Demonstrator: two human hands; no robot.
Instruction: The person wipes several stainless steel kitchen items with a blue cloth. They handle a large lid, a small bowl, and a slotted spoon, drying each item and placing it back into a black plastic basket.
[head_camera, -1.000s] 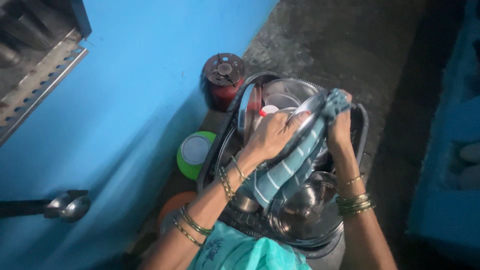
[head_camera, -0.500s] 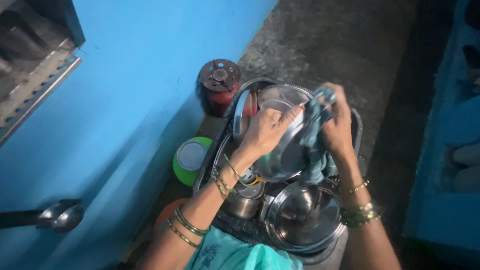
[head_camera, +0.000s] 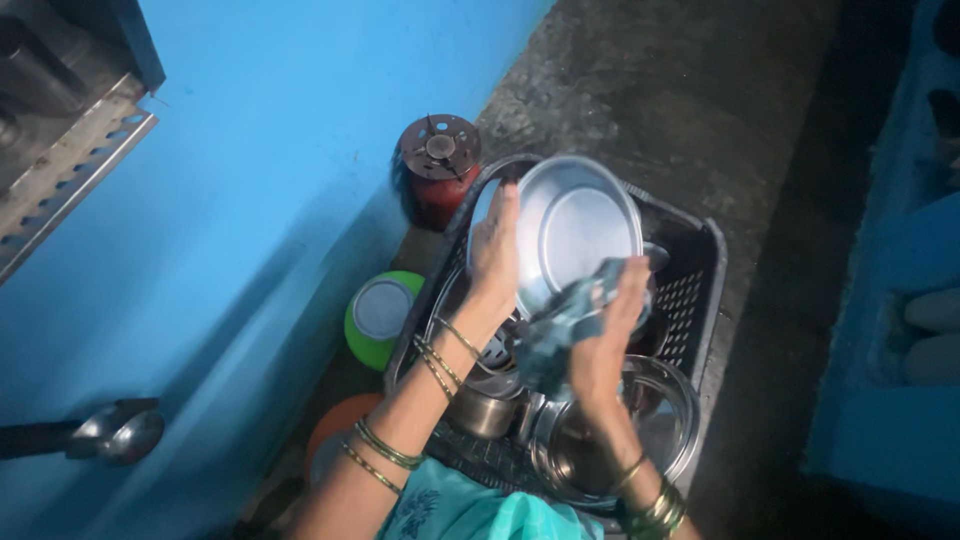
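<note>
My left hand grips the left rim of a round steel plate, tilted up with its inner face toward me, above a black plastic crate. My right hand presses a blue-and-white striped cloth against the plate's lower edge. Both wrists wear gold bangles. Below the hands, inside the crate, lie a wide steel bowl and a small steel pot.
A small red stove stands against the blue wall beyond the crate. A green container with a steel lid and an orange vessel sit left of the crate. A steel ladle hangs at lower left. Grey concrete floor lies to the right.
The plate has been lifted higher and turned to face me. My right hand with the cloth has moved from the plate's right side down to its lower edge.
</note>
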